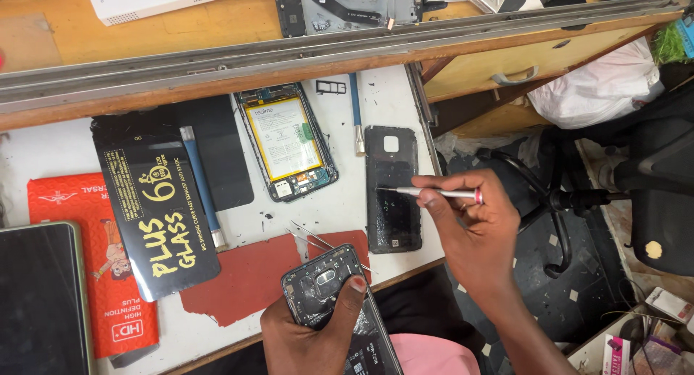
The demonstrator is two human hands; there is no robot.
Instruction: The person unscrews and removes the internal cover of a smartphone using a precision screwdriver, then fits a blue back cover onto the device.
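My left hand grips an opened dark phone body near the table's front edge, thumb across its inner side by the camera module. My right hand holds a thin silver screwdriver with a red ring, its tip pointing left over a black phone back cover that lies flat on the white table. Another opened phone with a yellow-labelled battery lies face-down further back. Metal tweezers rest on the table just above the phone I hold.
A black glass-protector package, red packets and a red mat lie at left, with a dark tablet at the far left. Two blue-handled tools and a SIM tray lie nearby. A wooden shelf rail crosses above. A chair base stands at right.
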